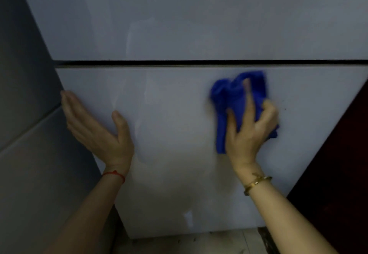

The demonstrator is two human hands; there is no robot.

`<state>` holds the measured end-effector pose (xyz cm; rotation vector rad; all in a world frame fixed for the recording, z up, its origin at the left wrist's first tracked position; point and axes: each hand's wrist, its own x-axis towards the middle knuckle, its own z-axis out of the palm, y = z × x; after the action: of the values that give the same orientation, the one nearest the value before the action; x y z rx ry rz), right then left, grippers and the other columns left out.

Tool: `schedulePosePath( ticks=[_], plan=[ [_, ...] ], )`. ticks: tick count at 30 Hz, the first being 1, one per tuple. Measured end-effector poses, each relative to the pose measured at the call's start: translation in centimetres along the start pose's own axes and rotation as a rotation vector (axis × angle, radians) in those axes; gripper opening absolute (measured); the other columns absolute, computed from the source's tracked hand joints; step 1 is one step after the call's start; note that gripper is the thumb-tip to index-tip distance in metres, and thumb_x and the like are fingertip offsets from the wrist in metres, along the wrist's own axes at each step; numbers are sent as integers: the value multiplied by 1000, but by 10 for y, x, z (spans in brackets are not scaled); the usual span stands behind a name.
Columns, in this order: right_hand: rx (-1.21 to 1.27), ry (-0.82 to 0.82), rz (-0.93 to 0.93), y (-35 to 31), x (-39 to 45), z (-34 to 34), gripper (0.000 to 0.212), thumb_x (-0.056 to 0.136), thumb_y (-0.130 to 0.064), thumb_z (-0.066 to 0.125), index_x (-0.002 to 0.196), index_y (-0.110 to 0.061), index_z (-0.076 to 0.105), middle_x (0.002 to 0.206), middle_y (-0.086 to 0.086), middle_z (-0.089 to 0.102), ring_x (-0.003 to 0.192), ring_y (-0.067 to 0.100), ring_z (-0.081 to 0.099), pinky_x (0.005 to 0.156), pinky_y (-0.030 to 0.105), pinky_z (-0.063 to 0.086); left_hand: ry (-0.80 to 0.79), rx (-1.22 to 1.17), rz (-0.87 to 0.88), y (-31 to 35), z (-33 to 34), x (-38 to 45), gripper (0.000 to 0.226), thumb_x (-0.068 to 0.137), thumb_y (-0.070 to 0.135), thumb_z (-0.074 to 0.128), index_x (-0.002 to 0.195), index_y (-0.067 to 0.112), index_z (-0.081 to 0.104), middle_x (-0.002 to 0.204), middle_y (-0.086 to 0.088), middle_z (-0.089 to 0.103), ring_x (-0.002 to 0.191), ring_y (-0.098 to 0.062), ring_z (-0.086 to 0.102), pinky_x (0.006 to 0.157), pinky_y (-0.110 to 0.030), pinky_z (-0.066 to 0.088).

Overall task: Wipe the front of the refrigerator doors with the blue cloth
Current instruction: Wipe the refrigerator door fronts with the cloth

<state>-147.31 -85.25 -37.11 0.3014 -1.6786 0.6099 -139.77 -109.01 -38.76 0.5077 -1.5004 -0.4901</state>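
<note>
Both forearms are reaching up. Right hand (pixel 251 132) is gripping the bunched blue cloth (pixel 235 102), pressing it against the lower refrigerator door (pixel 169 154); left hand (pixel 95 128), fingers extended together, is lying flat near its left edge.

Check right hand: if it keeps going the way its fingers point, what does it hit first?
Probably the dark gap between doors; the right hand presses the blue cloth on the lower door, fingers pointing up. Depth unclear.

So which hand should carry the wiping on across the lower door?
The right hand: it already presses the blue cloth against the lower door. The left hand is empty, open at the door's left edge.
</note>
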Motion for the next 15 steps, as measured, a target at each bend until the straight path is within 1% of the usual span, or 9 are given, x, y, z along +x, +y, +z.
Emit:
schedulePosePath(
  ticks=[2,3,5,6,8,10,12,13,15],
  plan=[
    [-41,-142,-221,-3,-38,2,55,96,-33,49,145,-33,26,112,10,40,87,28,42,80,40,37,-5,4,-1,0,0,0,74,94,35,46,154,3,18,162,-13,20,150,-11,15,122,-22,7],
    [-64,-186,-277,2,-58,1,65,92,-24,57,147,-34,23,110,9,41,84,27,42,76,40,37,-8,-1,-1,0,0,0,74,93,35,46,154,4,18,162,-12,20,149,-10,15,121,-21,6],
    [-107,-214,-257,21,-79,-6,86,83,-7,68,149,-35,19,109,8,42,84,28,44,77,42,39,-17,-10,1,-1,-1,0,74,94,36,45,154,4,17,162,-12,19,150,-11,15,122,-22,6],
    [-108,-208,-205,31,-78,-12,89,82,-4,66,149,-36,17,109,9,42,85,30,44,79,44,40,-22,-8,0,-2,-1,0,75,94,36,45,154,4,16,162,-11,18,150,-12,15,122,-23,7],
    [-67,-173,-71,44,-63,-23,76,89,-10,56,149,-37,18,109,10,40,89,32,44,84,45,41,-27,0,-8,-1,-2,0,75,93,36,45,155,4,15,163,-11,17,151,-15,15,122,-23,6],
    [-11,-96,23,42,-32,-23,58,94,-16,51,146,-31,29,109,9,37,92,31,44,89,43,39,-28,2,13,1,-4,1,74,94,34,45,154,1,16,162,-16,17,151,-20,16,123,-25,7],
    [17,0,64,29,-5,-14,51,95,-16,54,143,-22,37,111,8,37,96,29,42,91,39,36,-47,-10,101,1,-6,-1,70,95,26,46,151,-5,20,160,-24,17,151,-30,16,126,-39,9],
    [16,31,67,20,2,-9,48,96,-17,54,141,-20,40,112,7,37,97,28,42,91,38,36,-68,-3,150,0,-7,-4,68,95,22,48,150,-6,22,159,-27,17,151,-35,15,126,-47,8],
    [6,17,9,9,-4,-4,43,98,-23,49,140,-20,40,113,7,36,95,29,42,87,40,36,-119,19,248,-1,-6,-14,66,94,18,51,149,-5,25,158,-26,20,151,-34,11,125,-51,1]
  ],
)
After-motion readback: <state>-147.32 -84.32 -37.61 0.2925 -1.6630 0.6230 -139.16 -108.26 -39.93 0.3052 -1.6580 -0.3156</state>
